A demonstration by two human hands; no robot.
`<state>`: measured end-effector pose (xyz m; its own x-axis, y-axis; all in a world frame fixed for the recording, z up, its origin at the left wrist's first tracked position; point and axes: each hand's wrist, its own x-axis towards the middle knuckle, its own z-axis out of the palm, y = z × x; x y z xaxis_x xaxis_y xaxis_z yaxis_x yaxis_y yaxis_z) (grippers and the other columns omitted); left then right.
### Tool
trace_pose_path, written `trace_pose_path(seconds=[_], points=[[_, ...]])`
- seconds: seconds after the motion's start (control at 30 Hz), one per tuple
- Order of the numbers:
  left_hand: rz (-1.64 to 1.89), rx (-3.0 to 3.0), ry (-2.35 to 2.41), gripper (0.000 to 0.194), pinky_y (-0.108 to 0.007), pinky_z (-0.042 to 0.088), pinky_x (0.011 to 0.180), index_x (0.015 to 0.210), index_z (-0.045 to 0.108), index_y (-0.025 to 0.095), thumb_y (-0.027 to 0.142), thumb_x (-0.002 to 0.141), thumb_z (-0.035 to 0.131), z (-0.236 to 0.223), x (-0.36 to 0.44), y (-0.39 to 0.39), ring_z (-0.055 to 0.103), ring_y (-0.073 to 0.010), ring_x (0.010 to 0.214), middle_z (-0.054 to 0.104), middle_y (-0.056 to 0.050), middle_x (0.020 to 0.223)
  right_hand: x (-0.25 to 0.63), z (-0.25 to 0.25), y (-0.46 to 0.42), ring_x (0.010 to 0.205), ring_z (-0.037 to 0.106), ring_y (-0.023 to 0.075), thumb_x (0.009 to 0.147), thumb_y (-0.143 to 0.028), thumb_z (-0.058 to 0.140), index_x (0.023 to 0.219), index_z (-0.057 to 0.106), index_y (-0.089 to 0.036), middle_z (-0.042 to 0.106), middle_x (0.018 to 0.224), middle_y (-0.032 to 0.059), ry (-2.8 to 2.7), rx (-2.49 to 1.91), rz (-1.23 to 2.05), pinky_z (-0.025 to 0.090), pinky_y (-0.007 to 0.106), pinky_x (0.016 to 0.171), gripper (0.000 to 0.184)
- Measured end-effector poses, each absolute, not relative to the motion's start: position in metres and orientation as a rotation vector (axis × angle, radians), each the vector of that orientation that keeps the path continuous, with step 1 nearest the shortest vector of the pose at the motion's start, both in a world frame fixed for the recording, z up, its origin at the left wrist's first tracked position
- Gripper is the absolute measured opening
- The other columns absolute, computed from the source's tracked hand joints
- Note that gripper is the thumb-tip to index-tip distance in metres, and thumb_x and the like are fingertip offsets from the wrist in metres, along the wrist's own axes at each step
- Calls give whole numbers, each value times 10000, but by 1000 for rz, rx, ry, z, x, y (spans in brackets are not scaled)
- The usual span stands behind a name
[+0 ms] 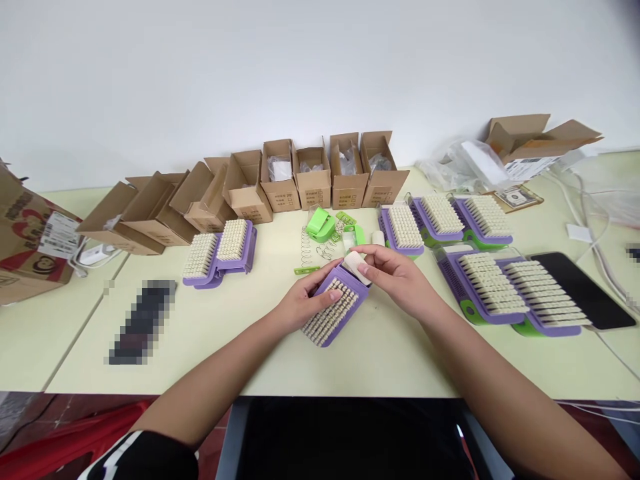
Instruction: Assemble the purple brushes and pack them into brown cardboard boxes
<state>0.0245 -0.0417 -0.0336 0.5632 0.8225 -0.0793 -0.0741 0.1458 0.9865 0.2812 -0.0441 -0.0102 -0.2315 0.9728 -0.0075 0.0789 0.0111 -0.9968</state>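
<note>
Dark oblong [143, 323], pixelated past recognition

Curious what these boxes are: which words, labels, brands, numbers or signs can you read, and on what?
No text reads clearly.
Large left box: red and dark print, too blurred.
Its white label: too small.
Small open boxes: dark print, too small.
Right rear box: printed label, too small.
Held purple bristled piece: no lettering visible.

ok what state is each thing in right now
Purple plastic block with cream bristles, held in the left hand, bristles showing
Off-white oblong block, held in the right hand
Small brown cardboard boxes, open
Larger brown cardboard box, back right, open
Black rectangular tablet, lying flat, dark
Bright green plastic part, lying loose
</note>
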Motion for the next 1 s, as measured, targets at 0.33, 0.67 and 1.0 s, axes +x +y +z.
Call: trace_pose_path(seconds=[0.33,0.67,1.0], points=[[768,1273,779,848,-500,500,1252,1657,588,245,555,921,875,-30,25,-46,611,-397,1499,664,-123,1616,277,-12,-45,796,513,179,1022,-503,769,1365,753,-295,538,872,-19,-1431,-1107,1313,431,334,737,402],[831,1296,810,852,-532,492,1282,1654,585,223,534,921,888,-24,30,-57,621,-393,1500,640,-143,1643,282,-11,-44,798,518,179,1019,-448,779,1367,770,-299,537,853,-23,-1434,-1067,1349,445,342,751,378],[894,1412,818,743,-498,518,1256,1620,627,247,492,958,860,-21,29,-64,652,-360,1456,673,-131,1595,287,-2,-48,773,530,180,996,-481,806,1330,798,-311,553,834,-11,-1467,-1092,1342,481,341,719,375]])
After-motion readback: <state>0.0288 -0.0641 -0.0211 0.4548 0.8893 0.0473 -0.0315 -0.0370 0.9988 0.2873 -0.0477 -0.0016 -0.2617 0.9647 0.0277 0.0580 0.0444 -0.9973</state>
